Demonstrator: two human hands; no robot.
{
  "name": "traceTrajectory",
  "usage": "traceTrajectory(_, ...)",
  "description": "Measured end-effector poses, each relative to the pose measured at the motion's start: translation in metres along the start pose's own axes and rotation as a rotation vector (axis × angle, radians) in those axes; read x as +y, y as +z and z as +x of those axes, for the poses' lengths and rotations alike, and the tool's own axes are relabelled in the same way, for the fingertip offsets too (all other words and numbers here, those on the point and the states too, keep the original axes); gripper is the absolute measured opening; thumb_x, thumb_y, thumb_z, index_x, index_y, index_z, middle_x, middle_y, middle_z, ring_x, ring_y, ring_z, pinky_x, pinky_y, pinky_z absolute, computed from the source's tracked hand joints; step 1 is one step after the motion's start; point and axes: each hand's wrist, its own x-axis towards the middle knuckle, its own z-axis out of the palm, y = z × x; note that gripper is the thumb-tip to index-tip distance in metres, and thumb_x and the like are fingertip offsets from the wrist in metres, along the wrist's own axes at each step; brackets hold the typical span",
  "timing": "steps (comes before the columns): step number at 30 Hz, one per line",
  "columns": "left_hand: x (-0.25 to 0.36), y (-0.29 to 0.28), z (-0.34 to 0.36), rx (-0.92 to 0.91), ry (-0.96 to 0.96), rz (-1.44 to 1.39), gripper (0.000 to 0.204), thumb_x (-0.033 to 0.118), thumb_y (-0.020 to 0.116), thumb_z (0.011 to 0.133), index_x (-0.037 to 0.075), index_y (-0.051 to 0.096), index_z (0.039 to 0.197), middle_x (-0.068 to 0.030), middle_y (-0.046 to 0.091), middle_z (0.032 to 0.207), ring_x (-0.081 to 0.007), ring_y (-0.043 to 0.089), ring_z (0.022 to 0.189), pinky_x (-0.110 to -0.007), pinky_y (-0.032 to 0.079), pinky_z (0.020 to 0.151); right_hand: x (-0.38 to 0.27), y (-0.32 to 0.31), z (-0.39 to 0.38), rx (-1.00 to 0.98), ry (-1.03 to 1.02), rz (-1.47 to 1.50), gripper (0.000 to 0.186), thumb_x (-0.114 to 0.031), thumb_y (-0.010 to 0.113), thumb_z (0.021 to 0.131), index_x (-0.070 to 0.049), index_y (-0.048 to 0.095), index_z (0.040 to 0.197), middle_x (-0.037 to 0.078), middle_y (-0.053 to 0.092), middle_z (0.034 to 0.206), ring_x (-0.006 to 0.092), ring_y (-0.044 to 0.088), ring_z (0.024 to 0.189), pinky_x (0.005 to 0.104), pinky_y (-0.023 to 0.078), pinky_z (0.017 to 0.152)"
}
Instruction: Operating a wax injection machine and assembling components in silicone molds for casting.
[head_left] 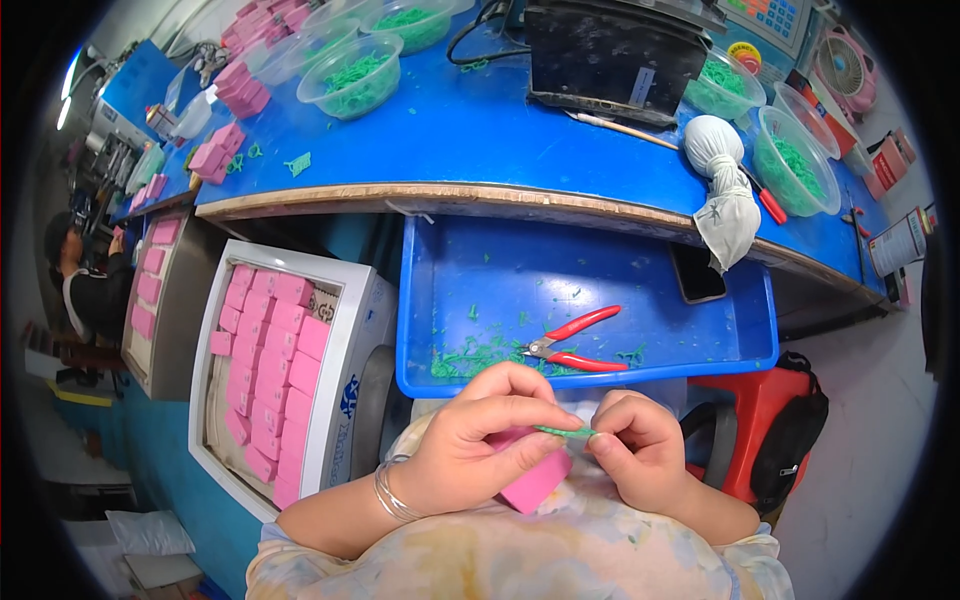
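Observation:
My left hand (465, 445) is closed around a pink block (538, 486) and also pinches one end of a thin green piece (565, 433), perhaps wax or plastic. Finger and thumb of my right hand (645, 455) pinch the piece's other end, so it spans the gap between both hands. Just beyond them lie red-handled cutting pliers (590, 363), jaws to the left, in a blue tray (767, 330). Green scraps (470, 358) are scattered around the jaws. A dark phone (697, 277) rests at the tray's right side.
Left of me stands a white-edged box (335, 400) of pink blocks. On the blue workbench (430, 150) are bowls of green pieces (350, 75), a black machine (615, 65) and a tied white cloth bundle (715, 150). Another person (85, 285) sits far left; a red stool (745, 420) stands right.

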Motion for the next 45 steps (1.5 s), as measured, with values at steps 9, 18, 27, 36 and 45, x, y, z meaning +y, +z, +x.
traceTrajectory(9,-0.003,0.002,0.003,0.011,-0.210,-0.124,0.038,0.007,0.066,0.076,0.001,0.055,0.112,-0.0095,0.052,0.098,-0.0177,0.052,0.093,-0.028,0.042,0.083,0.001,-0.005,-0.003,0.075,-0.098,-0.034,0.011,-0.005,0.053,0.085,-0.001,0.051,0.074,0.004,0.048,0.067,0.0129,0.043,0.059,0.0258,0.034,0.053)
traceTrajectory(18,-0.002,-0.024,-0.003,-0.508,-0.221,0.434,0.062,0.027,0.073,0.070,0.000,0.049,0.120,-0.0156,0.054,0.114,-0.0277,0.051,0.107,-0.033,0.038,0.092,0.004,-0.001,-0.006,0.054,-0.107,-0.171,0.017,-0.009,0.047,0.089,-0.001,0.054,0.076,0.006,0.053,0.075,0.0150,0.049,0.069,0.0270,0.039,0.066)
traceTrajectory(27,-0.011,0.010,-0.002,-0.262,-0.341,-0.130,0.058,0.024,0.061,0.083,0.004,0.037,0.131,-0.0109,0.047,0.126,-0.0186,0.044,0.115,-0.031,0.034,0.096,0.022,0.007,-0.003,-0.042,-0.182,-0.317,0.013,-0.012,0.053,0.087,0.000,0.058,0.087,0.009,0.055,0.082,0.0229,0.055,0.076,0.0321,0.044,0.065)
traceTrajectory(36,-0.014,0.001,-0.002,-0.328,-0.216,0.193,0.057,0.035,0.057,0.085,0.002,0.041,0.129,-0.0174,0.046,0.125,-0.0257,0.046,0.114,-0.034,0.034,0.097,0.030,0.010,0.008,-0.054,-0.157,-0.295,0.013,-0.013,0.055,0.085,-0.002,0.061,0.091,0.010,0.057,0.085,0.0231,0.056,0.078,0.0311,0.045,0.070)
traceTrajectory(45,-0.023,0.007,-0.016,-0.066,-0.239,-0.274,0.039,0.024,0.037,0.096,0.002,0.041,0.128,-0.0113,0.044,0.127,-0.0171,0.041,0.117,-0.031,0.032,0.099,0.040,0.019,0.000,-0.090,-0.012,-0.407,0.031,-0.022,0.068,0.076,-0.002,0.061,0.099,0.013,0.057,0.094,0.0231,0.057,0.081,0.0306,0.047,0.069)
